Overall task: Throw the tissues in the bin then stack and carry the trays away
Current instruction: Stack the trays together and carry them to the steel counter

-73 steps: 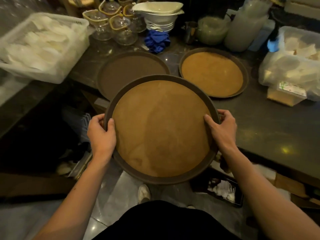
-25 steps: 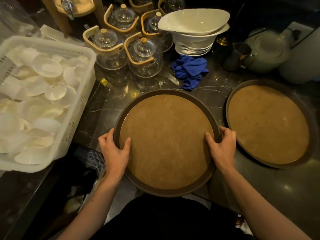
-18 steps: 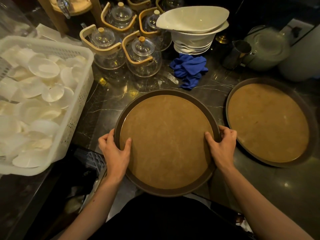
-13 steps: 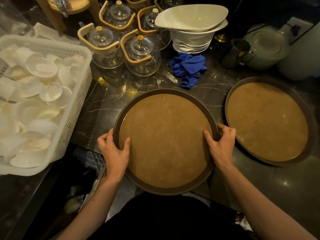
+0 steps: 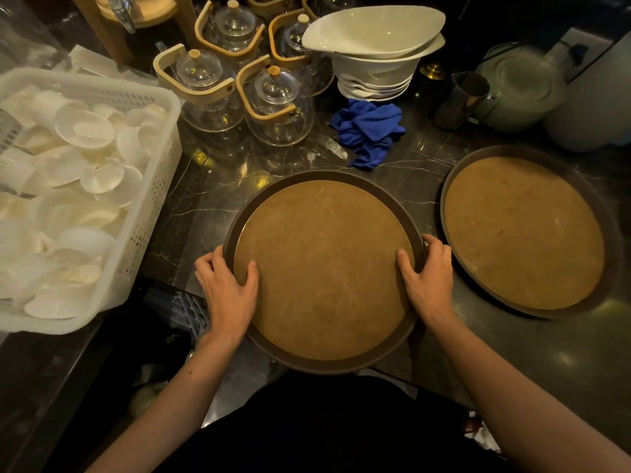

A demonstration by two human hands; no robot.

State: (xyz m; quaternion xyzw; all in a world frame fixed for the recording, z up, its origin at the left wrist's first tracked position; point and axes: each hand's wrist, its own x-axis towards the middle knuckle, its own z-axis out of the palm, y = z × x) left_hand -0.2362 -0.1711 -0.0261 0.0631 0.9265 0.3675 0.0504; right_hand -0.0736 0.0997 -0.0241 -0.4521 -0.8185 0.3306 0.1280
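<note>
A round brown tray (image 5: 324,268) with a tan non-slip surface rests on the dark marble counter (image 5: 211,199), its near edge overhanging the counter's front. It covers the tray that lay there before, so only the top tray shows. My left hand (image 5: 228,288) grips its left rim, thumb on the surface. My right hand (image 5: 426,278) grips the right rim the same way. A second matching tray (image 5: 526,230) lies flat on the counter to the right, apart from the held one. No tissues or bin are visible.
A white plastic basket (image 5: 146,213) full of white dishes stands at the left. Several glass teapots (image 5: 276,104) with wooden handles, stacked white bowls (image 5: 375,52), a blue cloth (image 5: 368,131) and a metal jug (image 5: 461,100) crowd the counter's far side.
Since 2.9 s ago the held tray has moved forward and down onto the left tray on the counter. Over the last second both hands and tray have barely shifted.
</note>
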